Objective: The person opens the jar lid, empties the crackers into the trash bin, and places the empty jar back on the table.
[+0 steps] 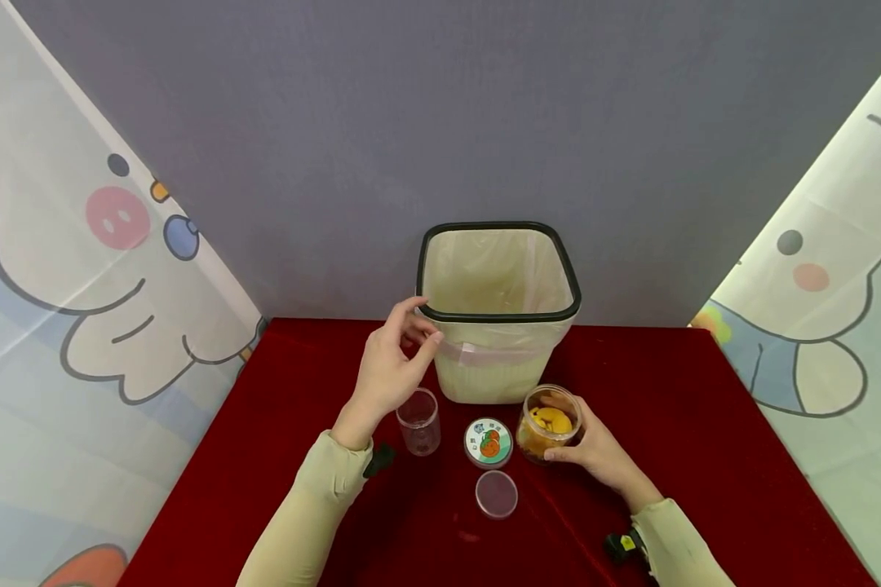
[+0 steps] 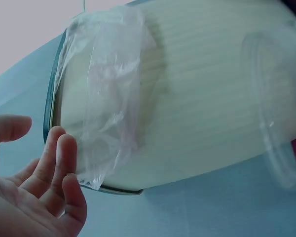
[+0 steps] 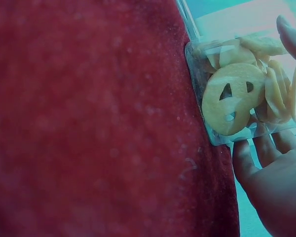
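Note:
My right hand (image 1: 598, 448) grips a clear plastic jar (image 1: 526, 424) from its right side. Inside the jar lie yellow smiley-shaped snacks (image 3: 232, 98), with eye and mouth holes showing in the right wrist view. My left hand (image 1: 392, 359) is raised in front of the bin's left front corner, fingers loosely bent and holding nothing. Below that hand stands an empty clear jar (image 1: 420, 432), without a lid. A printed lid (image 1: 488, 443) with an orange fruit picture lies between the two jars. Just in front of it is a plain clear lid (image 1: 496, 495).
A cream trash bin (image 1: 495, 375) with a black rim and a clear plastic liner (image 2: 113, 89) stands behind the jars. A red cloth (image 1: 308, 359) covers the table. A grey wall rises behind, with cartoon-printed curtains (image 1: 51, 326) at both sides.

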A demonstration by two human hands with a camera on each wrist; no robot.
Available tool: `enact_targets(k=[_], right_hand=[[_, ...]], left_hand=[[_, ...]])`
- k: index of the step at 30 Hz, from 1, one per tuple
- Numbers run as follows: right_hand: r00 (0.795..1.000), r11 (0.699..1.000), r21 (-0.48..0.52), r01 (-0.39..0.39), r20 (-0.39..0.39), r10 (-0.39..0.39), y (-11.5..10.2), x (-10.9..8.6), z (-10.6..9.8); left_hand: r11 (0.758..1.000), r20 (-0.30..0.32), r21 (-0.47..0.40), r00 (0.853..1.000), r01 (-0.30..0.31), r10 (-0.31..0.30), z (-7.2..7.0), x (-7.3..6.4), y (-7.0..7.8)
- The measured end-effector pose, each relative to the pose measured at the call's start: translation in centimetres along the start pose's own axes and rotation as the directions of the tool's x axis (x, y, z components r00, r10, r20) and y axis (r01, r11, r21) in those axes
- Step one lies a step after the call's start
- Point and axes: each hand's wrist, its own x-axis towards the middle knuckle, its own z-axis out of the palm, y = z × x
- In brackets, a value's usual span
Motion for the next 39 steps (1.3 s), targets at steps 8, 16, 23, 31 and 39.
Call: enact_targets(k=[8,16,23,31,39], right_hand=[[1.000,1.000,-0.021,-0.015,-0.007,0.014,-0.1,0.0,0.0],[1.000,1.000,-0.008,0.013,-0.013,-0.013,0.0,0.0,0.2],[1.000,1.000,-0.004,0.016,-0.011,-0.016,0.0,0.0,0.2],[0.999,1.000,-0.006,0.030,-0.017,-0.030,0.0,0.0,0.5],[0.998,0.999,-0.034,0.025,-0.058,-0.027,-0.1,0.0,0.7]], left_hand=[[0.957,0.078,0.262,0.986,0.123,-0.148,-0.4,1.4,0.5],[0.943,0.184,0.246,0.944,0.226,-0.274,-0.3,2.5,0.6],[0.941,0.260,0.067,0.905,0.331,-0.337,0.0,3.1,-0.1],[0.911,0.274,-0.157,0.903,0.381,-0.330,0.5,2.7,-1.5],[0.938,0.189,-0.121,0.935,0.326,-0.300,1.5,2.3,-2.0]])
